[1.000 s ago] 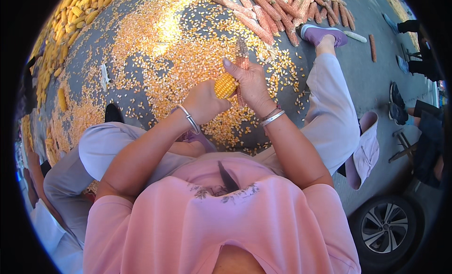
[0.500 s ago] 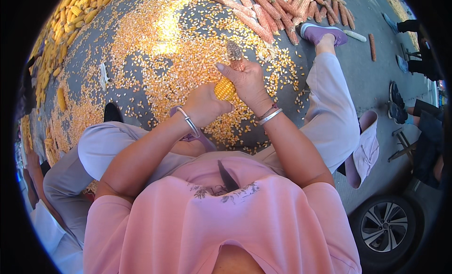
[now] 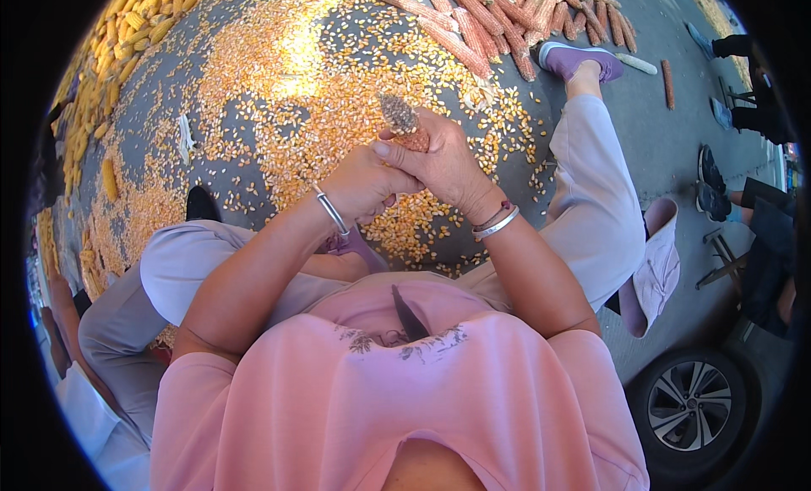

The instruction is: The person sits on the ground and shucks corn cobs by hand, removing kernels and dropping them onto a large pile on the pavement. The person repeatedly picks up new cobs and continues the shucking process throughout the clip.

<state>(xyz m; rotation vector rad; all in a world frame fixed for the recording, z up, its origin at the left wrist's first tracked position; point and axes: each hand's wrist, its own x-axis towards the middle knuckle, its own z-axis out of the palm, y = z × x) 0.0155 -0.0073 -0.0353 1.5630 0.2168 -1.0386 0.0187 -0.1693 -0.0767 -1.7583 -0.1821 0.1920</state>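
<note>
An ear of corn is gripped in front of me, its partly stripped, reddish end with a grey-brown tip pointing away from me. My right hand is closed round it, thumb lying across toward the left. Pressed against it from the near left, my left hand is closed too, its thumb meeting the right hand. The two hands hide the lower part of the ear. Beneath them, loose yellow kernels are spread thickly over the grey ground.
Stripped reddish cobs are heaped at the far right, beside my purple shoe. Unstripped yellow ears are piled at the far left. A car wheel stands at the near right. Another person's legs show at the right edge.
My hands have drawn together and turned on the ear. Its tip has swung left and nearer, and the yellow kernels between my hands are now covered.
</note>
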